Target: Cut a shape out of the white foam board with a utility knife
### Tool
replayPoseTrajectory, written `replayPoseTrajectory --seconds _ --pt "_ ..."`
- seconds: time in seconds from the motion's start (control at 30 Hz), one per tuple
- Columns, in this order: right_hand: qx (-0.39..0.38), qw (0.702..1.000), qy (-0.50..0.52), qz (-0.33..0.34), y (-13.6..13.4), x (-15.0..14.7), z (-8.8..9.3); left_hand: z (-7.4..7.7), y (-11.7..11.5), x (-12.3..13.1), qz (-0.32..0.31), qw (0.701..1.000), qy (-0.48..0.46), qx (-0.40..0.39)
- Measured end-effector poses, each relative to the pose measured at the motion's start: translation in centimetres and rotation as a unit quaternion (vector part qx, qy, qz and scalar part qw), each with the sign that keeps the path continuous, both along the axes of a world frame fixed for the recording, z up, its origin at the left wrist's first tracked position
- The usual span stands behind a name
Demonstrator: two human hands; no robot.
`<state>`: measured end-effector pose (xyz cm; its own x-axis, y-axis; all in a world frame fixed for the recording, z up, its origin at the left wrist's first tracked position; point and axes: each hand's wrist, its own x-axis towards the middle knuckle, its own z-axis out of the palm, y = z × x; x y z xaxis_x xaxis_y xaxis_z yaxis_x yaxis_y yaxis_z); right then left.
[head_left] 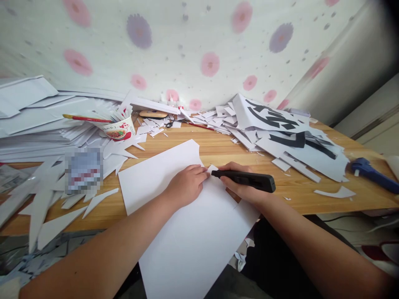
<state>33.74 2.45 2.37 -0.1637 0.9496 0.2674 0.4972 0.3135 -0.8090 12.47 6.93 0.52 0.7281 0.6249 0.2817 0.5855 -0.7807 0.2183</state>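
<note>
A large white foam board (pixel 174 245) lies at a slant over the table's front edge, with a notched far edge. My left hand (pixel 188 185) rests on it, fingers laid toward the right and pressing near the cut edge. In my right hand (pixel 238 187) is a black utility knife (pixel 254 180), held nearly level. Its front end points left and sits just beside my left fingertips, at a small white corner of the board. The blade itself is too small to make out.
White offcuts (pixel 51 207) pile up at left, near a paper cup (pixel 120 129) of white strips and a brush. Scissors (pixel 170 123) lie behind. At right are sheets with black characters (pixel 271 116) and a blue glue gun (pixel 372 172) on the wooden table (pixel 162 143).
</note>
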Motion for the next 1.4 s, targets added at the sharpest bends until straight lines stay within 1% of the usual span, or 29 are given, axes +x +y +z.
replayPoseTrajectory --seconds 0.2,0.37,0.6,0.67,0.8,1.13,1.23,1.4 --pt "0.023 0.998 -0.033 0.057 0.3 0.3 0.4 0.3 -0.2 0.2 0.0 1.0 0.012 0.012" --pt "0.1 0.989 -0.059 0.094 0.7 0.4 0.8 0.2 -0.2 0.1 0.006 1.0 0.016 0.016" --pt "0.13 0.988 -0.063 0.054 0.5 0.0 0.3 0.6 -0.4 0.3 0.028 0.998 0.047 0.007" --pt "0.14 0.986 -0.066 0.055 0.3 0.0 0.1 0.7 -0.4 0.4 0.036 0.997 0.064 0.005" --pt "0.131 0.988 -0.059 0.052 -0.3 0.5 -0.1 0.7 -0.4 0.5 0.045 0.995 0.09 -0.003" --pt "0.132 0.987 -0.068 0.056 -1.1 1.1 -0.2 0.9 -0.5 0.6 0.054 0.99 0.128 0.004" --pt "0.136 0.987 -0.074 0.054 -1.4 1.4 -0.2 1.1 -0.5 0.6 0.048 0.989 0.141 0.012" --pt "0.131 0.985 -0.088 0.073 -2.0 1.8 0.3 1.3 -0.6 0.4 0.031 0.985 0.166 0.025"
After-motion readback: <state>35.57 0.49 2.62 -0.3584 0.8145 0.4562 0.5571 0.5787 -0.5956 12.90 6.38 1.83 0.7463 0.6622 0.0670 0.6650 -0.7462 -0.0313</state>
